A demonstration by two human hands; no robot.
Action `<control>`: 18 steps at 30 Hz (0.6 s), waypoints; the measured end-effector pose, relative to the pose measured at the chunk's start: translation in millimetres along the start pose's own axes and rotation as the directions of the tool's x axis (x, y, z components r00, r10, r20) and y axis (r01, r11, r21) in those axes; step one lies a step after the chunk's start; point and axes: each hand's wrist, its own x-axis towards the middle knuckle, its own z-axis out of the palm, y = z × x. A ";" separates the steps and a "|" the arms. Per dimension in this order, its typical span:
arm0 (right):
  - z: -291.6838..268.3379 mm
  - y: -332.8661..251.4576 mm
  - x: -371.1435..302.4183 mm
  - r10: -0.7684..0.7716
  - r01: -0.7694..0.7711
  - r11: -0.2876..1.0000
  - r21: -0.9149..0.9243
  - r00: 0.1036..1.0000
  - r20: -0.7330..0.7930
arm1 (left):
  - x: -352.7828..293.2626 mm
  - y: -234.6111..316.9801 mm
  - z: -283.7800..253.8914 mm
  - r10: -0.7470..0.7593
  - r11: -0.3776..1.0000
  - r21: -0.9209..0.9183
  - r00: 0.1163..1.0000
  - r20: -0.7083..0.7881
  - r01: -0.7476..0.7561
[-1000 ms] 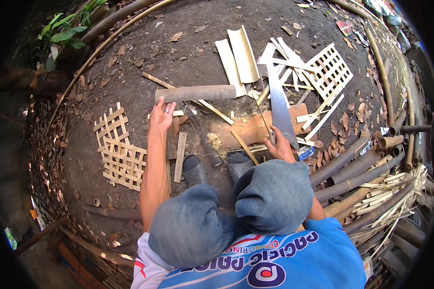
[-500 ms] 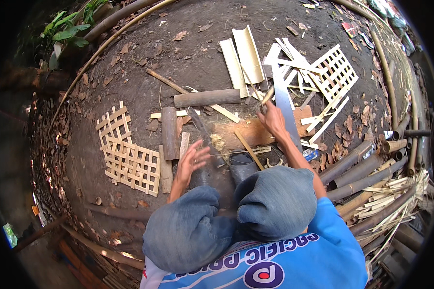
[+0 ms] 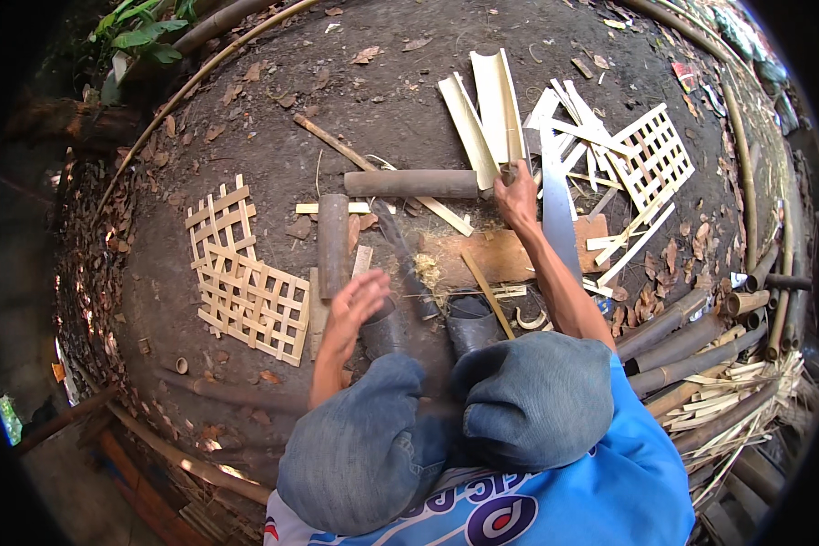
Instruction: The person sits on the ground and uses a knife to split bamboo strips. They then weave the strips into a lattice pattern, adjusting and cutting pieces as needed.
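Note:
My right hand (image 3: 517, 196) is closed in a fist at the near end of two pale split bamboo halves (image 3: 499, 100). What it grips is mostly hidden; a short dark end shows above the fingers. Just right of that forearm lies a handsaw (image 3: 558, 205), its broad blade across a brown wooden board (image 3: 478, 257). Over my left shoe hovers my left hand (image 3: 353, 314), slightly blurred, fingers stretched out and holding nothing. Near it are an upright-lying bamboo tube (image 3: 333, 246) and a dark curved blade (image 3: 399, 241) on the ground.
Woven bamboo lattices lie at left (image 3: 255, 305) and far right (image 3: 655, 155), the latter beside loose strips. Another bamboo tube (image 3: 409, 184) lies crosswise ahead. Bamboo poles (image 3: 673, 337) and a heap of strips (image 3: 728, 391) fill the right side. Dry leaves dot the soil.
My right hand has moved forward to the ends of the bamboo halves; the thin stick seen by it before no longer shows clearly. My left hand stays spread. The whole view has shifted slightly.

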 end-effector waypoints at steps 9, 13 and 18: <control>-76.7 -34.2 -107.8 0.119 -0.327 0.711 0.623 0.929 0.351 | 107.2 79.3 21.0 0.159 0.928 -0.348 0.987 0.038 -0.136; -91.3 -23.1 -137.8 0.146 -0.621 0.463 0.633 0.758 0.636 | 114.1 95.2 32.4 0.263 0.798 -0.592 0.950 0.168 -0.116; -77.8 -10.0 -131.9 0.104 -0.726 0.383 0.572 0.649 0.754 | 102.0 106.5 16.1 0.317 0.834 -0.497 0.945 0.077 -0.240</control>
